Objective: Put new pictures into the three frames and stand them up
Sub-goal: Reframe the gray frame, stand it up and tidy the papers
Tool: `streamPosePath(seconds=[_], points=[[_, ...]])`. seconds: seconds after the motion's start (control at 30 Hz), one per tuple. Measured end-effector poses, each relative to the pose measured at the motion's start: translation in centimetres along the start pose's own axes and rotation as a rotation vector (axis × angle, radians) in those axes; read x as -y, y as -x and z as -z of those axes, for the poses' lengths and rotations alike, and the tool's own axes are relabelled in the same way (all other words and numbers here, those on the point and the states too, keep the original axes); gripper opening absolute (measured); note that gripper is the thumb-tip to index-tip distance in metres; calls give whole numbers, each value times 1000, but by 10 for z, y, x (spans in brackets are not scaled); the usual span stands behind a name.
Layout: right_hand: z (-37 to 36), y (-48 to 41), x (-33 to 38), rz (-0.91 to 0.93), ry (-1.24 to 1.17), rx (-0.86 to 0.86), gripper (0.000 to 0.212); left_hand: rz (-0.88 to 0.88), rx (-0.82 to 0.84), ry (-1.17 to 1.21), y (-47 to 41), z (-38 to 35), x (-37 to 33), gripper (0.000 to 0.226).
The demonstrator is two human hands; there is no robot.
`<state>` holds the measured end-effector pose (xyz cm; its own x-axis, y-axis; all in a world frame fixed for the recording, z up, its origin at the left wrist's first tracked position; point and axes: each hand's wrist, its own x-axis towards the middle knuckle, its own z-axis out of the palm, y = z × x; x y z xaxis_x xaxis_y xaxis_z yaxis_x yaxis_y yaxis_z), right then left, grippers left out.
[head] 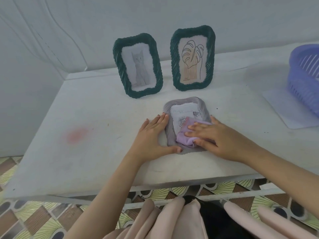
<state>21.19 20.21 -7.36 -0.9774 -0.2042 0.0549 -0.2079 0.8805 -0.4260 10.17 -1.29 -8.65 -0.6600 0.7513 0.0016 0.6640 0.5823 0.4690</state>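
Both hands are down on the grey frame (183, 101) that lies flat near the front middle of the white table (86, 152). The left hand (151, 135) lies open, fingers straight along the frame's left edge and thumb stretched under its near corner. The right hand (217, 138) is also spread flat, its straight fingers pressing a lilac cloth (184, 137) onto the front of the frame and gripping nothing. That table fills most of the view and backs onto a pale wall, with a patterned tile floor (34, 219) showing below its front edge. At the far right a blue slatted basket (303, 80), cut off by the picture's edge, sits on a thin white sheet (283, 111), well apart from the frames. Two dark green frames stand upright, side by side, toward the back of the table. The left green frame (119, 64) holds a grey cat drawing (138, 66). The right green frame (174, 66) holds a line drawing of a leaf (192, 57) on tan paper. The grey frame lies just in front of these two, nearer the right one. The cloth covers its lower right part, bunched under the fingers. Above the cloth a pencil sketch of eyes (181, 116) shows on white paper inside the frame. A faint pink stain (77, 135) marks the tabletop to the left of the hands.
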Motion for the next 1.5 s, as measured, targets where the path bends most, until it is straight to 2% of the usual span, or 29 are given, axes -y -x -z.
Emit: streamPosePath(seconds=[0.23, 0.43, 0.6, 0.67, 0.8, 0.9, 1.0, 1.13, 1.23, 1.37, 1.5], points=[[7, -36, -22, -129, 33, -158, 36, 6, 7, 5, 0, -2, 2, 112], [16, -34, -19, -282, -224, -531, 23, 4, 1, -1, 1, -2, 1, 111], [27, -3, -21, -407, -158, -714, 24, 1, -2, -16, 0, -2, 2, 112], [23, 11, -27, -485, 0, -695, 26, -1, 4, -17, 0, -2, 2, 112], [1, 26, -36, -690, 233, -459, 46, 1, -15, 21, -1, -3, 1, 107], [-6, 26, -25, -642, 276, -447, 49, 32, -64, 109, -1, -4, -1, 92], [-10, 19, -3, -569, 143, -489, 49, 61, -76, 124, -2, -7, -1, 90], [-16, 10, 14, -540, 34, -415, 50, 111, -74, 188, -2, -7, -3, 87], [-15, 7, 20, -546, -124, -490, 50, 154, -89, 292, -3, -6, -6, 79], [-3, 6, 26, -590, -578, -609, 59, 207, -88, 633, -3, -2, -6, 70], [6, 4, 28, -604, -914, -638, 61, 222, -191, 963, 4, 7, -11, 58]])
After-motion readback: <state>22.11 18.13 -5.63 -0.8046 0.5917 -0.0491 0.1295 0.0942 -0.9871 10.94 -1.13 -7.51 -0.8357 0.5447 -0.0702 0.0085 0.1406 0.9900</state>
